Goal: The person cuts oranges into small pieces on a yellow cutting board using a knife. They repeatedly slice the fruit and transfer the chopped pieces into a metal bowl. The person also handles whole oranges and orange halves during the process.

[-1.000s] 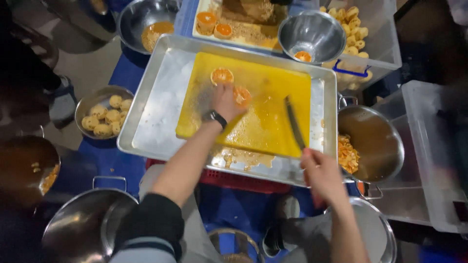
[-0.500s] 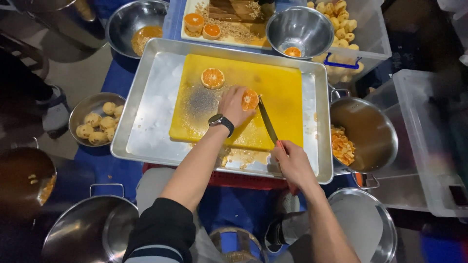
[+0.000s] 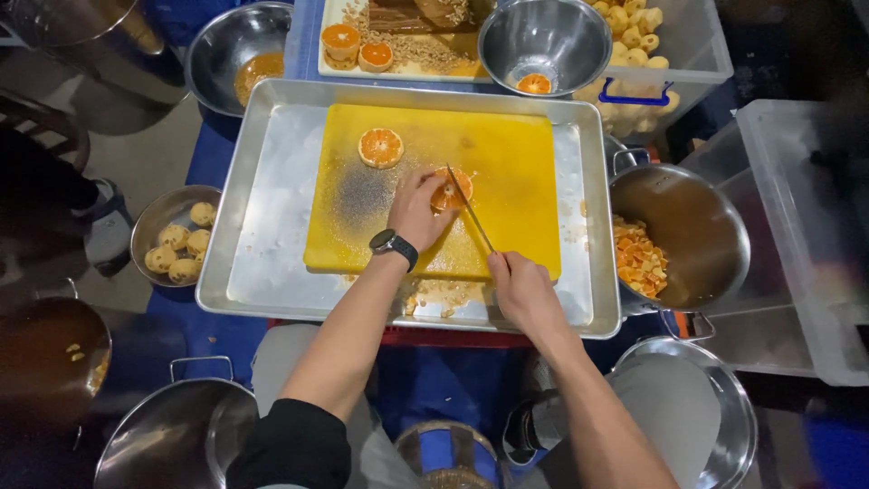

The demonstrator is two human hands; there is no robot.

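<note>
A person seated over a yellow cutting board point(image 3: 507, 163) slices citrus. The left hand point(image 3: 416, 210), a black watch at its wrist, presses an orange half point(image 3: 450, 194) down near the middle of the board, fingers point(image 3: 425, 181) curled over the fruit's left side and top so that the cut flesh shows just right of them. The right hand point(image 3: 523, 292), at the board's near edge, is closed in a fist around the handle of a knife point(image 3: 471, 210), whose thin blade runs up and away to rest on the orange half, right beside the left fingertips.

A second orange half point(image 3: 380, 147) lies cut face up on the board, farther from the person and left of the held fruit, clear of both hands. The board sits inside a large steel tray point(image 3: 272, 226), with scraps of peel strewn along the tray's near edge below the board.

Right of the board stands a dark pot point(image 3: 697, 226) holding chopped orange pieces. Beyond the board, a steel bowl point(image 3: 543, 41) contains one more piece of orange, and a white tray point(image 3: 398, 59) carries two further halves. Left of the board, a small metal bowl point(image 3: 167, 235) holds pale peeled fruit. Nearer the person than the board, empty-looking steel pots stand to the left and right.
</note>
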